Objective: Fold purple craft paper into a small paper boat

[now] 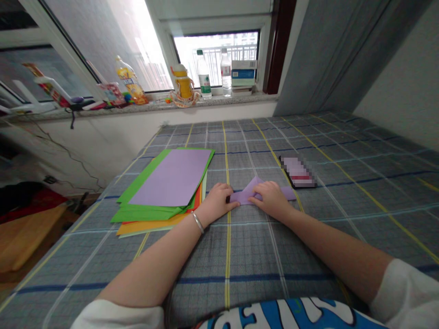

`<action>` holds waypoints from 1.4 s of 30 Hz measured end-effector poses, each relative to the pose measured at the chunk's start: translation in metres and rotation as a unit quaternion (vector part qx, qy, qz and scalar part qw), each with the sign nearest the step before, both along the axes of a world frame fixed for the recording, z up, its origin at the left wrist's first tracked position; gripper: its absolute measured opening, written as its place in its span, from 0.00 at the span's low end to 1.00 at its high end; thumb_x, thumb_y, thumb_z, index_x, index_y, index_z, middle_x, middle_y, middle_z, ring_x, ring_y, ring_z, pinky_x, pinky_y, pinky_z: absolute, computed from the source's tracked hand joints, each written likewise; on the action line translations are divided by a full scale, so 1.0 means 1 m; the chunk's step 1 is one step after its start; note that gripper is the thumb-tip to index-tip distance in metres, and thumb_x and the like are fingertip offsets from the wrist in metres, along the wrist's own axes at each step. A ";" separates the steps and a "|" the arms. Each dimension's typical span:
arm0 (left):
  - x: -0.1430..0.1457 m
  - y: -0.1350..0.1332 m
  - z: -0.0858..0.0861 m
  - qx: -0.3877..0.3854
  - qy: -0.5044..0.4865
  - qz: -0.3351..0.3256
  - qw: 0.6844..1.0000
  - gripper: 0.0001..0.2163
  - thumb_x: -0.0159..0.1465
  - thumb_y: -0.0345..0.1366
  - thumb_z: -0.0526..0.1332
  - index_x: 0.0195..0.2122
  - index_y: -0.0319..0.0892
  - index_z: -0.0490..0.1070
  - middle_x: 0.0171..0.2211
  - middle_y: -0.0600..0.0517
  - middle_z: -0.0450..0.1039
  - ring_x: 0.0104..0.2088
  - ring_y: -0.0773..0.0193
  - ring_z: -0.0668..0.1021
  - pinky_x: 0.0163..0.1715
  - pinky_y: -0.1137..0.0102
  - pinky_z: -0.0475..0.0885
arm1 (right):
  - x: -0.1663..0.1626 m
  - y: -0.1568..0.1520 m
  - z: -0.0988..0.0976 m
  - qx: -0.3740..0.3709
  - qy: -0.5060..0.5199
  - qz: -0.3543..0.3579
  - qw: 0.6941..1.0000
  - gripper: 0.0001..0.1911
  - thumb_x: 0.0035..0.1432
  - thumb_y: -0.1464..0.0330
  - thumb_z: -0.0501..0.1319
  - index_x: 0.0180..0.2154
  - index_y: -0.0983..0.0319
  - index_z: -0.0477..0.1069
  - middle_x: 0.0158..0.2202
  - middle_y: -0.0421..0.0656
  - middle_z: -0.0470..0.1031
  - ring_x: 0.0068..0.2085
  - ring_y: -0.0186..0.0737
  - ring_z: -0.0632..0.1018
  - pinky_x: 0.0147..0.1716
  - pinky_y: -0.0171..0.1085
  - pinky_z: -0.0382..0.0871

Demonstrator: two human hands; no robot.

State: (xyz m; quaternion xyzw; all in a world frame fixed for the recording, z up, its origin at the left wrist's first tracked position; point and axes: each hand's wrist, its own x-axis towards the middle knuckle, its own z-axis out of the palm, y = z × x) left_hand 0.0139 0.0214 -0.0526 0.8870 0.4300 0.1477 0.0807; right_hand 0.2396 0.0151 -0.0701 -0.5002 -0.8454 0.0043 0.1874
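Observation:
A folded piece of purple paper (244,195) lies on the checked bedspread in front of me, with a peaked part in the middle and a narrow strip reaching out to the right. My left hand (218,200), with a silver bangle at the wrist, grips its left end between thumb and fingers. Across the middle of the fold, my right hand (270,197) pinches the paper, thumb toward the left. The fingers of the right hand partly cover the folds. Left of my hands rests a stack of coloured sheets, a purple sheet (171,178) on top of green paper (137,214).
A phone (298,172) lies to the right beyond my right hand. Orange paper (147,226) sticks out under the stack. On the windowsill stand a yellow bottle (185,84), clear bottles (225,75), an orange drink bottle (130,80) and a blue-and-white box (244,72).

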 end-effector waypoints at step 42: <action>0.016 -0.015 0.002 0.019 0.038 0.168 0.985 0.21 0.56 0.54 0.65 0.43 0.45 0.71 0.41 0.47 0.70 0.46 0.51 0.71 0.47 0.60 0.65 | -0.007 -0.001 0.014 -0.029 -0.074 -0.037 0.996 0.23 0.54 0.49 0.62 0.38 0.62 0.73 0.39 0.47 0.78 0.42 0.50 0.75 0.42 0.43 0.60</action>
